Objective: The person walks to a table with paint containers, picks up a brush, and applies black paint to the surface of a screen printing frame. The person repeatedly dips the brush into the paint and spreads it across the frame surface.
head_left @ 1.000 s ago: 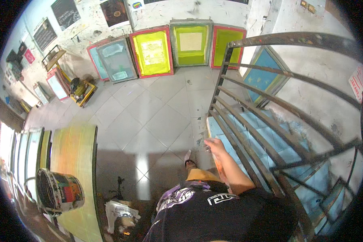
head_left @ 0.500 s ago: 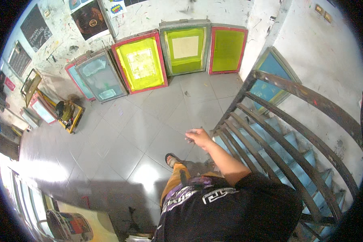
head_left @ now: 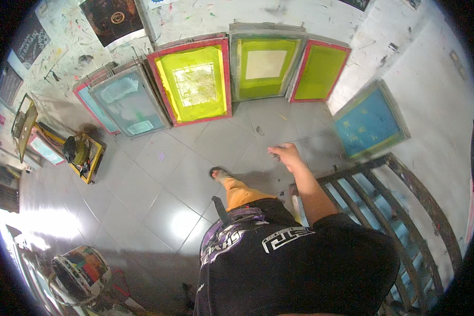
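Note:
My right hand [head_left: 287, 155] swings out in front of my body over the tiled floor. Its fingers curl loosely inward with the thumb along the top, and nothing shows in them. The stair railing [head_left: 374, 197] of dark bars is nearest to it, beside my right forearm and apart from the hand. My left hand is out of view. Ahead, framed screens lean on the wall: a red-framed yellow-green screen [head_left: 224, 79], a grey-framed one [head_left: 236, 68], a smaller red-framed one [head_left: 317, 71] and a grey-blue screen [head_left: 126, 97].
A blue screen [head_left: 368, 124] leans on the right wall by the stairs. To the left stands a yellow-edged trolley [head_left: 92, 163] with a dark bundle on it. A bucket [head_left: 84, 271] sits at the lower left. Grey tiled floor [head_left: 168, 174] lies ahead of my feet.
I have stepped forward past part of the railing, and the leaning screens look nearer. My right hand has swung forward and its fingers remain curled. The bucket shows more fully.

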`<state>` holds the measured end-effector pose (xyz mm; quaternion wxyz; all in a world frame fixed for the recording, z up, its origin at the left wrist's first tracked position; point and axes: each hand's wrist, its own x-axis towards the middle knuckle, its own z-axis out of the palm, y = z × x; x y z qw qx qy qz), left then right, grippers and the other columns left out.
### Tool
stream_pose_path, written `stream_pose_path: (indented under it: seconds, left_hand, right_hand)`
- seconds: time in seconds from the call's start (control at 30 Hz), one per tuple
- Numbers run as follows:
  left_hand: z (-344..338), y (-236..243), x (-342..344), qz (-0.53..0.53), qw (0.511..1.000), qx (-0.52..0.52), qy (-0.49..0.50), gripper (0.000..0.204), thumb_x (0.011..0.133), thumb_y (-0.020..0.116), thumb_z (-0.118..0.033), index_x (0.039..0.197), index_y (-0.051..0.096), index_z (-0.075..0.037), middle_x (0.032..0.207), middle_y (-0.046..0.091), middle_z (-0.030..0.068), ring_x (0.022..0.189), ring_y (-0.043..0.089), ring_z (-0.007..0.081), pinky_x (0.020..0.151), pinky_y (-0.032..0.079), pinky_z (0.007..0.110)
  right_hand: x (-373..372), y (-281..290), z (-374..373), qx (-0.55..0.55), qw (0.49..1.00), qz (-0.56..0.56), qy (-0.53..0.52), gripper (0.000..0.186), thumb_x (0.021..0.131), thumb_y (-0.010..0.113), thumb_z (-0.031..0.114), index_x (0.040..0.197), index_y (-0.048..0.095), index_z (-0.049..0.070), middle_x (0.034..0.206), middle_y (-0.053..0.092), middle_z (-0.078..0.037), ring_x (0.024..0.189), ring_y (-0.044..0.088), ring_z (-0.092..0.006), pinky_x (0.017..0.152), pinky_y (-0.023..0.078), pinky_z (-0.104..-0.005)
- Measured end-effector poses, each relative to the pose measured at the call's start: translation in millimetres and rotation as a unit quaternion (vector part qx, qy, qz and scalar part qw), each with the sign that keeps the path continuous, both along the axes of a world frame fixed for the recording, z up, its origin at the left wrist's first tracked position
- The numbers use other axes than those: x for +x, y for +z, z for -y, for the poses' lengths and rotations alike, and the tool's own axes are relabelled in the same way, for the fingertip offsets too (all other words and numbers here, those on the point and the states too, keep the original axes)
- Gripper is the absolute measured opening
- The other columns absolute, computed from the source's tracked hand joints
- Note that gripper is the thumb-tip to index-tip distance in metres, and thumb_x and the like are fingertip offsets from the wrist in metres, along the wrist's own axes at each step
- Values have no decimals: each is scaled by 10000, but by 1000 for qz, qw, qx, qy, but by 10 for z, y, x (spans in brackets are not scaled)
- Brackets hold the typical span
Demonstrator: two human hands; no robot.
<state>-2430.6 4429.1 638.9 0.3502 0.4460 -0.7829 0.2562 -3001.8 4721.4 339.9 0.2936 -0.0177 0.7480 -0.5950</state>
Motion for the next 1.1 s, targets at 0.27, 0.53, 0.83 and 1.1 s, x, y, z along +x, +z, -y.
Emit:
stream_pose_path:
  seconds: [0.27, 0.53, 0.83, 1.1]
  left_hand:
    - [859, -606, -695, -576, 774, 251, -81, 458, 856, 520, -195, 1242, 397, 18, 1277, 438, 167, 1039, 553, 301, 842, 497, 356]
    - [782, -758, -1252, -753, 614, 233, 44, 423, 845, 540, -181, 1170, 455, 76, 927, 597, 223, 795, 621, 250, 698, 512, 317]
    - [1039, -1420, -930, -814, 541, 135, 163, 280, 829, 572, -90, 1041, 495, 75, 770, 623, 177, 570, 616, 190, 532, 501, 260]
    - [2057, -1633, 46, -816, 512, 52, 263, 271, 827, 574, -55, 1060, 505, 63, 755, 622, 146, 569, 594, 151, 523, 482, 251]
  right_hand:
    - [-1139, -218, 1916, 22, 996, -18, 83, 242, 788, 659, 213, 836, 653, -24, 747, 646, -57, 650, 562, -136, 610, 430, -277]
    - [-1111, -229, 4363, -17, 929, -16, 368, 274, 816, 627, 157, 995, 607, -48, 864, 642, -88, 743, 586, -150, 659, 454, -282]
    - [1113, -287, 6673, 13, 743, 25, 669, 227, 840, 592, 157, 1007, 588, 2, 797, 650, -81, 638, 589, -130, 538, 440, -251]
    - [3125, -110, 8456, 24, 617, -11, 786, 277, 843, 598, 209, 1037, 581, 12, 813, 641, -76, 654, 588, -140, 550, 440, -265]
